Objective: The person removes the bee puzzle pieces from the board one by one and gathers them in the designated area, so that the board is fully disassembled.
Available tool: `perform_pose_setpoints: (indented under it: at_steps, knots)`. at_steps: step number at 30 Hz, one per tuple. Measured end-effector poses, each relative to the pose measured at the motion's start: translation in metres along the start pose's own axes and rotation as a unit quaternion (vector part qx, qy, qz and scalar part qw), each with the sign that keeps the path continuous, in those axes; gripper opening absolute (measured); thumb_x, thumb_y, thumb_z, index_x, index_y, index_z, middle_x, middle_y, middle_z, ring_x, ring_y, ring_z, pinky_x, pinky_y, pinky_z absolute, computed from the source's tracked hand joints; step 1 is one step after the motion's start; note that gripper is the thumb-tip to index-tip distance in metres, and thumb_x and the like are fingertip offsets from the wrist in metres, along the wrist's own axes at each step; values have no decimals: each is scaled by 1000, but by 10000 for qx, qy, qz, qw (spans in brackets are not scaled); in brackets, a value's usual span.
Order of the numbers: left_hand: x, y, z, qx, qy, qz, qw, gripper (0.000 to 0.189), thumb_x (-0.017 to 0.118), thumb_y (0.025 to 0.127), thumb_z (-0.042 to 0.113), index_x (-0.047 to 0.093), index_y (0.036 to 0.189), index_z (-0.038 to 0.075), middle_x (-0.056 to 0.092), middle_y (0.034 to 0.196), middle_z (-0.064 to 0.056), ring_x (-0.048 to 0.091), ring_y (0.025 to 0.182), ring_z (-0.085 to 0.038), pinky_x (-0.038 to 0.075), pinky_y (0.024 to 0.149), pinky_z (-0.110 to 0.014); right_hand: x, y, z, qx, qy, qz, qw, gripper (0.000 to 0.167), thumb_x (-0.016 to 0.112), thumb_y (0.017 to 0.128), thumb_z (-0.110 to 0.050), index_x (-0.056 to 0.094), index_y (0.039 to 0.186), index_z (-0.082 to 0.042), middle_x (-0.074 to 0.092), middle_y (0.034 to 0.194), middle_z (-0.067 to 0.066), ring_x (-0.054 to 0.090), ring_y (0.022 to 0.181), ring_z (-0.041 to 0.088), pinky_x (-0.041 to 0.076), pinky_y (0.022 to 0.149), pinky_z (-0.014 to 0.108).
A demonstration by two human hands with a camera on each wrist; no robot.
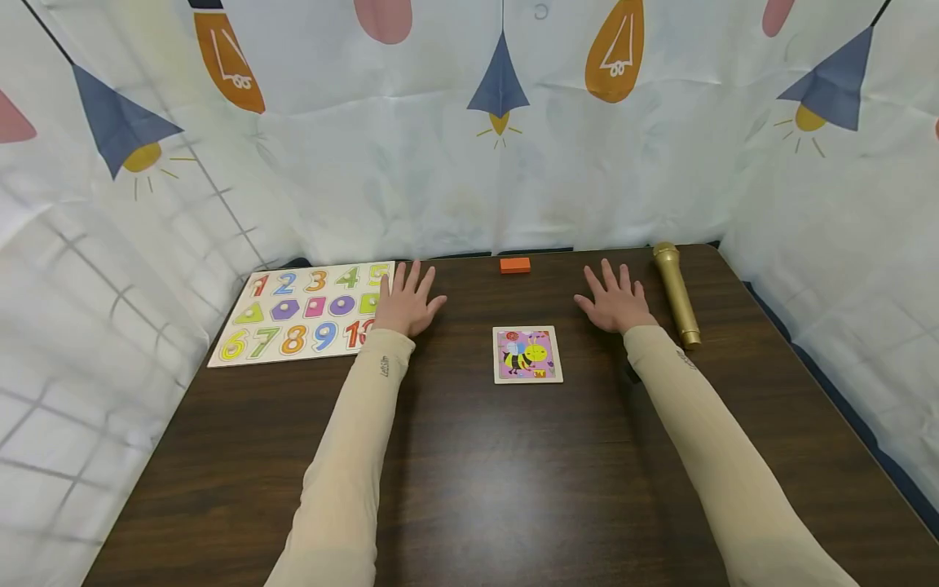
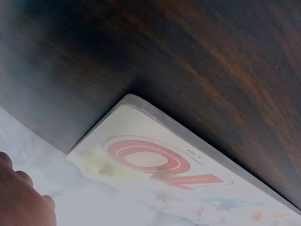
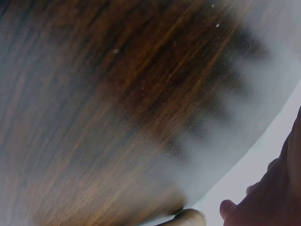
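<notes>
My left hand [image 1: 405,308] is spread with straight fingers at the right edge of a white number puzzle board [image 1: 267,354], covering part of its last column. Whether it touches the board cannot be told. In the left wrist view, the board's corner with a red 10 [image 2: 188,181] shows near the dark hand [image 2: 23,202]. My right hand [image 1: 614,303], fingers spread, holds nothing just left of a gold microphone [image 1: 678,297]. Between the hands, nearer me, lies a square bee picture puzzle [image 1: 528,355]. An orange block [image 1: 515,266] sits at the back.
Everything lies on a dark wood-grain table [image 1: 506,473]. A white curtain [image 1: 440,179] printed with lamps and bulbs hangs behind it and along both sides. In the right wrist view, the gold microphone's end [image 3: 193,217] shows at the bottom.
</notes>
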State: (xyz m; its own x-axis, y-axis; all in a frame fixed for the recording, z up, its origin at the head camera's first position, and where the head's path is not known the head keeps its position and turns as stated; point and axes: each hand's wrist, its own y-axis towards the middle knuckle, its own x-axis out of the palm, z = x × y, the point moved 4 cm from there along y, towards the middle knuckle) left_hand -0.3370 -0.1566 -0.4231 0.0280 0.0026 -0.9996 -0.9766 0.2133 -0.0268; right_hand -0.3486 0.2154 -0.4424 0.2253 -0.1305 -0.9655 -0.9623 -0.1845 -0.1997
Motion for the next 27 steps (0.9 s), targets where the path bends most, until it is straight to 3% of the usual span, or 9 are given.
perform_pose_setpoints:
  at_steps: [6,10,16,20,23,27]
  knots:
    - [-1,0,1,17,-116,-83,9999,68,27,104,53,9,159,17,0,164,-11,-2,149,-35,5,116,-58,-1,-1,-3,-19,27,-2,10000,72,24,103,-55,-4,158,-18,-17,161,16,-17,144,46,-1,112,66]
    - [2,1,10,307,-728,-239,9966,68,27,104,51,16,157,10,4,163,-15,4,149,-36,9,117,-55,-3,-1,-9,-205,62,25,9998,71,29,104,-52,2,159,-15,-10,162,19,-10,145,47,3,112,65]
    - [11,-8,43,1247,-1905,-798,9705,64,43,103,44,35,150,2,22,159,-17,20,147,-32,20,117,-45,-2,-6,-29,-834,196,96,9963,68,43,103,-42,20,156,-7,13,160,25,7,145,47,14,111,66]
    - [14,-17,65,1831,-2261,-762,9537,51,60,97,36,56,137,4,40,152,-14,34,141,-28,28,114,-42,1,-15,-49,-1264,554,118,9904,67,50,101,-38,28,153,-3,25,156,26,19,143,46,19,111,64]
    - [15,-20,75,1989,-2485,-639,9458,41,69,92,30,66,126,7,49,146,-10,41,138,-25,32,112,-40,2,-21,-64,-1538,851,140,9843,66,57,98,-35,35,150,-1,32,153,25,27,141,43,23,112,60]
    - [18,-23,82,1959,-2643,-597,9424,33,72,90,23,70,119,8,53,142,-8,46,134,-24,35,111,-39,5,-27,-82,-1790,1199,83,9765,60,62,96,-32,45,145,-1,40,149,21,34,138,39,26,112,56]
